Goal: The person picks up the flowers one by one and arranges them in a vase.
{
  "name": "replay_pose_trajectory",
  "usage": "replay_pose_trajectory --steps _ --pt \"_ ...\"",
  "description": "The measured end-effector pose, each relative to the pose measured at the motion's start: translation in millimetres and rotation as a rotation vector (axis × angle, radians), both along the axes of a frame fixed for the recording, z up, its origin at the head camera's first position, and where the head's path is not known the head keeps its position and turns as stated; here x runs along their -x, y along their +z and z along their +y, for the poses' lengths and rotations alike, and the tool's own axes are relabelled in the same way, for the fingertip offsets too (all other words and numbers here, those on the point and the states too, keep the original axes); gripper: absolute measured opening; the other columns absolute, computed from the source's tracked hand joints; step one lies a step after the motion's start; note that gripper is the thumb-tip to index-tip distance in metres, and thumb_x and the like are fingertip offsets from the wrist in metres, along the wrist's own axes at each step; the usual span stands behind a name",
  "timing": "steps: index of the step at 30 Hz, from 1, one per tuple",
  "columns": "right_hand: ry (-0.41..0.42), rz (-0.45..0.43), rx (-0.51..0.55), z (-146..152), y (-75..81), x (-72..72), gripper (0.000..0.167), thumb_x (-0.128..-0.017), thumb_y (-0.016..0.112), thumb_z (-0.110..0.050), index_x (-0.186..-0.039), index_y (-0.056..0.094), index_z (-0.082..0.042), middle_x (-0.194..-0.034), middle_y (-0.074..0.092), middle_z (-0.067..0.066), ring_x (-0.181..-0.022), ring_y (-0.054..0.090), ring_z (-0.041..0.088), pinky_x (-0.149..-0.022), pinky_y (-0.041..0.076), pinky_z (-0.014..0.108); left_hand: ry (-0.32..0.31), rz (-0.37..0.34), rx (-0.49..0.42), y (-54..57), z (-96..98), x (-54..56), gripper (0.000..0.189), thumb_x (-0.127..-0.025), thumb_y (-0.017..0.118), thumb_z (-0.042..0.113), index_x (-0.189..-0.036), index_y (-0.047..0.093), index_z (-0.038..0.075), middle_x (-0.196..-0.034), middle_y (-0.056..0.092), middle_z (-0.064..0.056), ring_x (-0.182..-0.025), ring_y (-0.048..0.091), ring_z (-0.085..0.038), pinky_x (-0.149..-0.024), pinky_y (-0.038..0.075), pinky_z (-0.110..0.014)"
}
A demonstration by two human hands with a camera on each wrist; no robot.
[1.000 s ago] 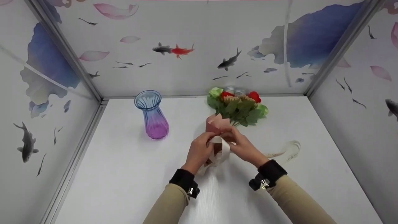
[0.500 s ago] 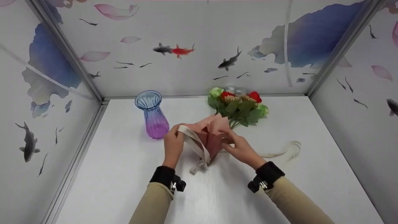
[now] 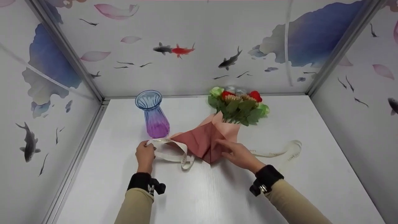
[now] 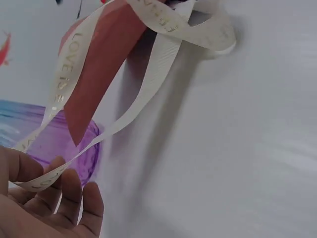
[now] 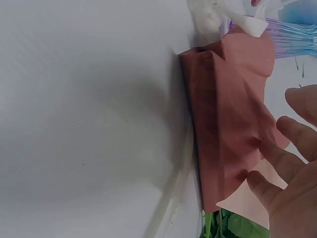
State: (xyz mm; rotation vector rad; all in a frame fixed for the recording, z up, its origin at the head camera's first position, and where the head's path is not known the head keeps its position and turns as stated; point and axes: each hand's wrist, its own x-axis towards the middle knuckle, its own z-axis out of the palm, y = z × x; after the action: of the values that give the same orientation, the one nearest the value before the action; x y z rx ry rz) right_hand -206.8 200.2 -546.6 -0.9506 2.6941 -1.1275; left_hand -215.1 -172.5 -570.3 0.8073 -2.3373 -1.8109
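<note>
The white counter (image 3: 199,199) carried everything. Near its middle, the pink wrapping paper (image 3: 199,140) had just spread out to the left, wider than the bunched shape of a moment earlier. Just beyond it, to the far right, the flowers (image 3: 239,105) lay on their side, unmoved, their stems reaching the paper; whether any ran inside could not be told. The vase (image 3: 155,118) stood far left, unmoved too.

The right hand (image 3: 241,155) had barely shifted; its fingers were spread at the paper's right side, gripping nothing. The left hand (image 3: 145,157) had swung left to just short of the vase's base, its fingers pinching the printed ribbon (image 4: 69,69), now drawn into a loop left of the paper. That suggested the ribbon was coming clear of the wrap, with twists at the paper's near edge perhaps liable to snag.
</note>
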Motion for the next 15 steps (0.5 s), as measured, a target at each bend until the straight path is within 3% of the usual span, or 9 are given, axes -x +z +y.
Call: replay_pose_trajectory --steps 3,6,10,15 --pt "0.020 0.052 -0.035 3.2 -6.7 -1.2 0.057 -0.095 0.067 0.001 -0.149 0.051 -0.003 -0.147 0.056 0.018 -0.125 0.061 0.034 -0.096 0.053 0.051 0.041 -0.038 0.031 -5.9 -12.6 -6.4 0.051 -0.098 0.042 0.017 -0.143 0.049 -0.004 -0.124 0.064 -0.025 -0.112 0.059 -0.034 -0.092 0.050 -0.040" --pt "0.034 0.118 -0.072 5.3 -11.1 -2.0 0.059 -0.093 0.069 0.002 -0.149 0.051 -0.002 -0.150 0.052 0.019 -0.133 0.055 0.036 -0.102 0.050 0.052 0.096 -0.061 0.077 -9.6 -19.3 -10.9 0.055 -0.095 0.044 0.020 -0.146 0.045 -0.002 -0.142 0.047 -0.030 -0.133 0.042 -0.045 -0.111 0.035 -0.051" --pt "0.040 0.166 -0.126 7.7 -13.2 -3.8 0.058 -0.093 0.069 0.000 -0.149 0.052 -0.003 -0.154 0.047 0.021 -0.140 0.047 0.039 -0.109 0.042 0.057 0.144 -0.050 0.237 -11.8 -15.8 -11.6 0.055 -0.093 0.052 0.025 -0.144 0.044 0.005 -0.147 0.029 -0.028 -0.133 0.028 -0.051 -0.106 0.028 -0.061" --pt "0.038 0.165 -0.179 8.6 -14.3 -5.6 0.057 -0.096 0.067 -0.003 -0.150 0.050 -0.005 -0.157 0.044 0.020 -0.144 0.042 0.038 -0.112 0.035 0.064 0.107 0.074 0.476 -11.6 3.4 -6.6 0.042 -0.092 0.060 0.020 -0.131 0.053 0.007 -0.137 0.035 -0.022 -0.127 0.028 -0.045 -0.100 0.027 -0.060"
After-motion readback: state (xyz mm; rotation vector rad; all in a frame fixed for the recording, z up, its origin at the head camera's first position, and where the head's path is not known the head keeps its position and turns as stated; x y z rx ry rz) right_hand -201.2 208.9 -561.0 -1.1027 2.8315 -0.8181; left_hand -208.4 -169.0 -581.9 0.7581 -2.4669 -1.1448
